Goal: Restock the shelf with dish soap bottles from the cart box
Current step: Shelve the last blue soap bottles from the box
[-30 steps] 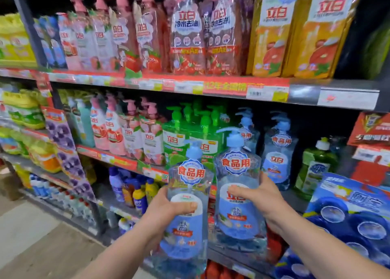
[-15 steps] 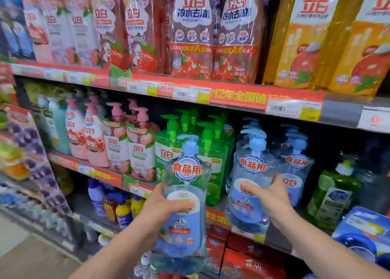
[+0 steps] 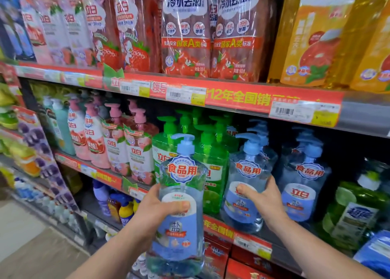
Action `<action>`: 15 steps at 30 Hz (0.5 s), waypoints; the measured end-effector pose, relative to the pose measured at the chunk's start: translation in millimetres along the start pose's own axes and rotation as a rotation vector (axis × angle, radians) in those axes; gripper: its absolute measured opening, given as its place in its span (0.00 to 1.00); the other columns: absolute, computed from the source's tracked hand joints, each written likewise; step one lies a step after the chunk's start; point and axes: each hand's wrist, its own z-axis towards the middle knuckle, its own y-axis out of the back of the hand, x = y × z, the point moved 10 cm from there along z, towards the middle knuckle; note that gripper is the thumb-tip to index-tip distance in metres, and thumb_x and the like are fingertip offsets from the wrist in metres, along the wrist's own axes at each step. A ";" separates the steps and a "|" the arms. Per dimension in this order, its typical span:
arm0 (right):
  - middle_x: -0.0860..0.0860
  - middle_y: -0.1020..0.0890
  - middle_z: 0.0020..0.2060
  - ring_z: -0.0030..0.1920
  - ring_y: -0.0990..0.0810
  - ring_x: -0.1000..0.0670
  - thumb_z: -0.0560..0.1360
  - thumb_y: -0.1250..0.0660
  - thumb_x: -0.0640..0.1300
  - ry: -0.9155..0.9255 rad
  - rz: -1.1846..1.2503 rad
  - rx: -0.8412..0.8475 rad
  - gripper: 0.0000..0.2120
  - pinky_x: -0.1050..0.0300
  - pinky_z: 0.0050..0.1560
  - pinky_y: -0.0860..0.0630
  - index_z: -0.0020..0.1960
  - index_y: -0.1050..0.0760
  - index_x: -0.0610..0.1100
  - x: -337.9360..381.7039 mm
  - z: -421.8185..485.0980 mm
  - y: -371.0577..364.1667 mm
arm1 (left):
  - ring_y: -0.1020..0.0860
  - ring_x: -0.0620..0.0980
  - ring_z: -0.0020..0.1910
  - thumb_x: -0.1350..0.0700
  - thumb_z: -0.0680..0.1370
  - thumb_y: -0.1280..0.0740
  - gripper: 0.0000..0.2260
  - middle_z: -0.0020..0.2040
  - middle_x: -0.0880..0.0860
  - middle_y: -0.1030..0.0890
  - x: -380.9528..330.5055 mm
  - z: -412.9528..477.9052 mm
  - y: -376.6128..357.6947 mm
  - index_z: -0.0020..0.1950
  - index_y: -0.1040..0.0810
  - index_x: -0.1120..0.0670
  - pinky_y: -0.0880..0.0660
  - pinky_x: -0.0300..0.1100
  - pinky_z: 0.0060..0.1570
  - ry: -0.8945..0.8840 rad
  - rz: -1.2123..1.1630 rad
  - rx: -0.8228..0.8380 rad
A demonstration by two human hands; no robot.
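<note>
My left hand grips a clear blue pump bottle of dish soap by its middle and holds it upright in front of the middle shelf. My right hand grips a second blue dish soap bottle, whose base stands on the middle shelf at its front edge. More of the same blue bottles stand to its right and behind it. The cart box is out of view.
Green pump bottles stand just left of the blue ones, pink bottles further left. Refill pouches fill the shelf above. A green bottle and blue packs sit at the right. Red boxes lie below.
My right hand has pushed its bottle forward onto the middle shelf beside the other blue bottles. The left hand's bottle has come closer to the shelf. The camera has moved in.
</note>
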 end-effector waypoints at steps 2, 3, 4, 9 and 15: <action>0.60 0.23 0.45 0.43 0.24 0.60 0.64 0.22 0.41 0.003 0.002 0.007 0.28 0.60 0.44 0.29 0.59 0.32 0.47 -1.6 1.1 1.0 | 0.16 0.55 0.35 0.59 0.53 0.21 0.36 0.39 0.56 0.15 1.7 0.4 -0.3 0.59 0.28 0.57 0.22 0.45 0.31 0.017 0.006 0.000; 0.61 0.24 0.44 0.43 0.25 0.63 0.64 0.22 0.41 0.008 0.000 0.011 0.28 0.63 0.42 0.29 0.58 0.32 0.48 -1.3 1.8 1.4 | 0.16 0.56 0.37 0.58 0.52 0.21 0.39 0.42 0.58 0.15 2.3 1.0 0.3 0.61 0.29 0.58 0.22 0.46 0.32 0.020 0.013 -0.006; 0.62 0.23 0.44 0.43 0.25 0.65 0.64 0.22 0.41 0.012 -0.004 0.015 0.27 0.67 0.39 0.29 0.57 0.32 0.49 -1.0 2.8 1.4 | 0.17 0.58 0.39 0.57 0.51 0.20 0.43 0.48 0.60 0.16 2.9 1.8 0.6 0.64 0.31 0.59 0.21 0.48 0.34 0.022 0.018 -0.012; 0.62 0.24 0.43 0.42 0.25 0.65 0.64 0.22 0.38 0.002 -0.023 0.024 0.26 0.71 0.36 0.31 0.54 0.33 0.51 -4.1 8.9 -1.3 | 0.16 0.55 0.39 0.53 0.45 0.20 0.45 0.46 0.59 0.16 5.1 2.8 -4.0 0.61 0.29 0.58 0.22 0.45 0.34 0.021 0.032 -0.010; 0.53 0.23 0.50 0.49 0.24 0.51 0.64 0.22 0.41 -0.035 -0.054 0.077 0.31 0.55 0.50 0.28 0.60 0.34 0.49 -12.6 8.9 -1.2 | 0.16 0.51 0.34 0.55 0.46 0.20 0.38 0.35 0.52 0.15 11.3 1.6 -11.1 0.55 0.26 0.56 0.23 0.43 0.30 0.047 0.006 0.008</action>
